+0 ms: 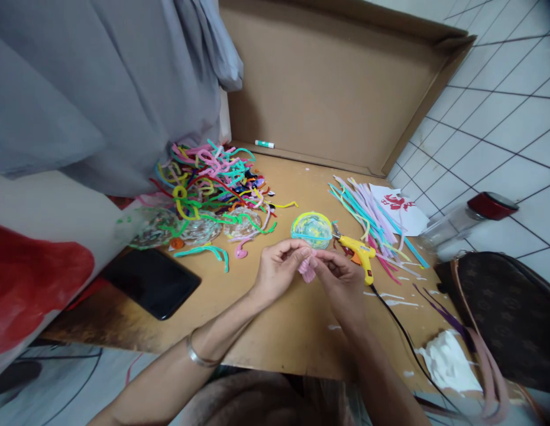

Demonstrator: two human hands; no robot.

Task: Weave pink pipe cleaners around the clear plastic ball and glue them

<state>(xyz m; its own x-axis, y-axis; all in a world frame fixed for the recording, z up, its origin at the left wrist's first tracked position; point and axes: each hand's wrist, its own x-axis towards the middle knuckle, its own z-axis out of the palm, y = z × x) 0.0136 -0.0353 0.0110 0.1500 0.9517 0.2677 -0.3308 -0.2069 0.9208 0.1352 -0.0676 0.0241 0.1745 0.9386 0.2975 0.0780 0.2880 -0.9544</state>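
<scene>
A small folded piece of pink pipe cleaner [307,268] is pinched between both of my hands above the table's middle. My left hand [278,267] grips it from the left, thumb and forefinger closed. From the other side, my right hand [341,278] holds it with thumb and fingertips. Just beyond my hands lies a round disc [313,228] of mixed pale strands, edged with yellow and light blue pipe cleaner. A yellow hot glue gun [358,251] rests to the right of the disc, its nozzle close to the disc's edge.
Tangled colourful pipe cleaners [213,171] and several round woven pieces [199,228] lie left, near a black tablet [153,283]. Straight pipe cleaners [368,207], a clear bottle [461,225], a brown bag [501,319] and white tissue [451,361] are right. A cardboard panel [332,83] stands behind a glue stick [264,144].
</scene>
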